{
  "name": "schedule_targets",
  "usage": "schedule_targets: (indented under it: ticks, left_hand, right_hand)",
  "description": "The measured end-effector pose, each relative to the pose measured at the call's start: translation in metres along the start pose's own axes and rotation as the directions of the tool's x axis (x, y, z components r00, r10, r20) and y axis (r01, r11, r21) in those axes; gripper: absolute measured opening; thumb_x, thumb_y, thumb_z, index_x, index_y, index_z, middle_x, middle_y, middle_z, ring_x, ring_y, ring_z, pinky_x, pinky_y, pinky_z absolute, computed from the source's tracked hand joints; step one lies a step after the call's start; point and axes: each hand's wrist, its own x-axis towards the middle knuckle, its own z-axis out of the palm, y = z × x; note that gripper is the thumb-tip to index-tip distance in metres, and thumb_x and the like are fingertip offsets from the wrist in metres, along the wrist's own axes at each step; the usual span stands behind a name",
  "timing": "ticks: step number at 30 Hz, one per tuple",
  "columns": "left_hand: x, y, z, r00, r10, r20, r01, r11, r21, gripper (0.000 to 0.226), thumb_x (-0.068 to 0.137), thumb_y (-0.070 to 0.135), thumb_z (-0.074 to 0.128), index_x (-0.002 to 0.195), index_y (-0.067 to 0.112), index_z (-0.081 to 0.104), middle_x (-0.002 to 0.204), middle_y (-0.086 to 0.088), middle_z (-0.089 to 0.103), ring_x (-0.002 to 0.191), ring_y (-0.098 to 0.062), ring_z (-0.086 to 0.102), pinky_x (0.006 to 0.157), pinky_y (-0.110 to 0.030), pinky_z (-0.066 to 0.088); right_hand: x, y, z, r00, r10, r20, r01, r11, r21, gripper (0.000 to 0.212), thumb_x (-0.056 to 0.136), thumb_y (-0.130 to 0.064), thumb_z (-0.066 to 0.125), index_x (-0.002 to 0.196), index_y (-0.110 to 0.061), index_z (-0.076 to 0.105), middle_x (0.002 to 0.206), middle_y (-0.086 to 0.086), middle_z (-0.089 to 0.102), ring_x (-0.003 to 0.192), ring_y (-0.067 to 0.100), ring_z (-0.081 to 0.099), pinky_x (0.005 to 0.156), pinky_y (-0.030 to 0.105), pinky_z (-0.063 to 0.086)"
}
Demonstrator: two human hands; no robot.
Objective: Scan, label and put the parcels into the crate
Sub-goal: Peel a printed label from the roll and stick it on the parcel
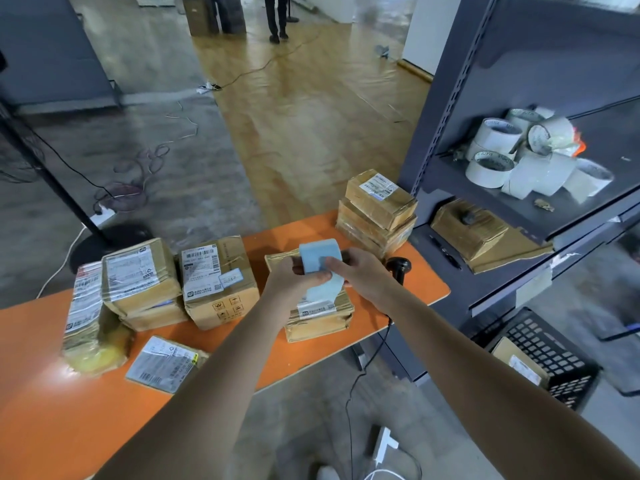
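Blue label roll [317, 252] is up over the orange counter [52, 410], left grip [294, 282] clamped round its body, right grip [360, 271] pinching its 3 o'clock end, thumb on the paper face. A pale strip [325, 289] hangs toward the tape-wrapped cardboard parcel [318, 323] at 6 o'clock of the roll. Best play, I'd say: peel one sticker slowly, keep the backing taut, and land it on flat cardboard, not crinkled tape. Black scanner [398, 266] waits at 3 o'clock. The black lattice crate [561, 355] sits low at 4 o'clock with one box [519, 362] inside.
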Motion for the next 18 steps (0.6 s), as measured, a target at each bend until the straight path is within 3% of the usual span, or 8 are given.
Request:
schedule_targets:
  ticks: [3,6,11,15,18]
  left_hand:
    - [0.0,-0.003,-0.005,0.991,-0.11,-0.074,0.101,0.988,-0.119,0.023,0.083,0.039,0.071,0.098,0.022,0.07,0.088,0.008,0.071,0.082,-0.009,0.065,0.063,-0.023,0.045]
    - [0.001,-0.005,-0.009,0.996,-0.084,-0.036,0.078,0.986,-0.144,0.007,0.086,0.026,0.069,0.088,0.019,0.071,0.062,0.012,0.067,0.054,-0.001,0.06,0.052,-0.021,0.043]
    - [-0.004,-0.007,-0.013,0.998,0.053,0.03,-0.051,0.995,-0.087,0.013,0.089,0.012,0.065,0.1,0.017,0.071,0.072,0.01,0.072,0.049,0.005,0.057,0.046,-0.009,0.041]
    - [-0.006,-0.012,-0.014,0.998,0.065,0.013,-0.065,0.998,0.0,0.024,0.088,0.012,0.068,0.112,0.009,0.066,0.098,-0.005,0.072,0.066,0.001,0.063,0.051,-0.011,0.044]
    - [-0.006,-0.018,-0.014,0.999,0.033,-0.007,-0.033,0.999,-0.01,0.025,0.083,0.01,0.073,0.105,0.015,0.061,0.104,-0.004,0.07,0.085,-0.011,0.067,0.053,-0.013,0.047]
  right_hand:
    - [-0.005,0.004,-0.001,0.995,-0.086,0.044,0.086,0.996,0.008,0.017,0.088,-0.043,0.069,0.094,-0.028,0.062,0.089,-0.008,0.068,0.074,0.002,0.063,0.064,0.015,0.048]
    - [-0.01,0.007,-0.001,0.992,-0.116,0.048,0.114,0.993,0.032,0.013,0.089,-0.031,0.07,0.099,-0.03,0.062,0.097,-0.012,0.069,0.081,-0.008,0.062,0.067,0.007,0.046]
    - [-0.014,0.009,0.0,0.995,-0.082,0.049,0.078,0.994,0.075,0.018,0.088,-0.026,0.072,0.097,-0.036,0.062,0.096,-0.018,0.069,0.084,-0.011,0.062,0.068,0.004,0.045]
    - [-0.012,0.011,0.0,0.996,-0.044,0.077,0.026,0.975,0.22,0.025,0.086,-0.018,0.074,0.102,-0.033,0.061,0.105,-0.012,0.07,0.097,0.002,0.067,0.084,0.022,0.054]
    - [-0.013,0.006,0.0,0.997,-0.052,0.058,0.042,0.986,0.163,0.027,0.087,-0.018,0.073,0.103,-0.036,0.059,0.103,-0.018,0.069,0.094,-0.006,0.065,0.078,0.014,0.051]
